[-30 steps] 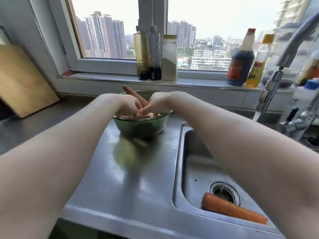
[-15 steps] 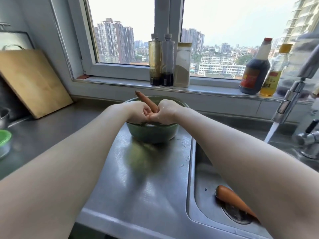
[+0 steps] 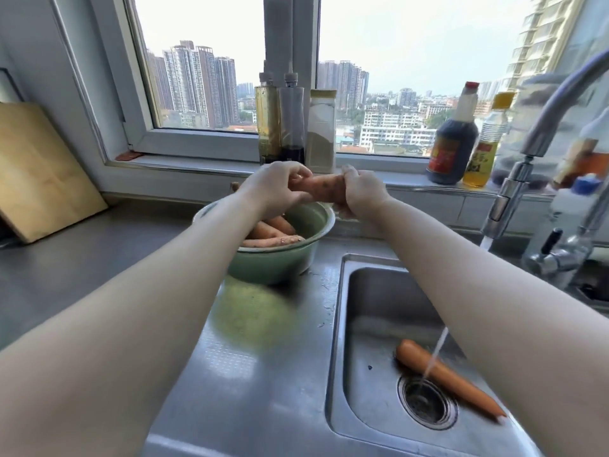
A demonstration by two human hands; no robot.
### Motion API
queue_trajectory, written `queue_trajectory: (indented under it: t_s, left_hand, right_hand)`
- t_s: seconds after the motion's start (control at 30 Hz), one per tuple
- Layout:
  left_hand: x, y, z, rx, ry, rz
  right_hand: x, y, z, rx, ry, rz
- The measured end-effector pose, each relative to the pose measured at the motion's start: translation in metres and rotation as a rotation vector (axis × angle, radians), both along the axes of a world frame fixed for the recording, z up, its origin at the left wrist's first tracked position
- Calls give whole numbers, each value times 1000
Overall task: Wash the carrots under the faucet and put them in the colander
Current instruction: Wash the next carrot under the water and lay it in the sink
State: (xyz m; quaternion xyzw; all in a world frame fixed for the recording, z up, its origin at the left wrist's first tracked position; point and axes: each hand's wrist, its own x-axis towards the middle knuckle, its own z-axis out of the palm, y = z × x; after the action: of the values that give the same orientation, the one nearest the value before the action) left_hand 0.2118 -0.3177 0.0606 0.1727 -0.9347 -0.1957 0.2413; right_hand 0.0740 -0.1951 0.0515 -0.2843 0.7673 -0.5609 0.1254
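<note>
Orange carrot [image 3: 324, 190], gripped by left hand [image 3: 273, 189] and right hand [image 3: 362, 194], has risen above bowl [image 3: 280, 263].

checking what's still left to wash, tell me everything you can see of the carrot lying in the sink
The carrot is orange, smooth-skinned and tapered. It lies flat on the floor of the steel sink, slanted, with its thick end toward the back-left and its thin tip toward the front-right. Its side runs along the rim of the drain. The thin water stream crosses in front of its thick half; whether it strikes the carrot is unclear. Nothing grips it.
</note>
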Motion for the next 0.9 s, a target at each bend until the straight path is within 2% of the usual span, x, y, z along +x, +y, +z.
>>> queue_trajectory:
  t_s: [0.1,0.2,0.37,0.57,0.8,0.9]
  left_hand:
    - [-22,38,7,-14,-123,-107]
    - [-49,78,-6,-102,-295,-177]
    - [-92,139,-63,-75,-565,-281]
    - [-124,175,-133,95,-640,-334]
    - [-138,188,-186,673,-563,-340]
    - [-143,184,-197,680,-547,-272]
  right_hand:
    - [-17,45,-21,-85,-269,-68]
    - [-33,99,-57,-74,-533,-86]
    - [-67,169,-125,26,-756,-74]
    - [-85,222,-154,188,-655,12]
    - [-107,231,-194,179,-576,-170]
    - [-109,233,-202,89,-641,-138]
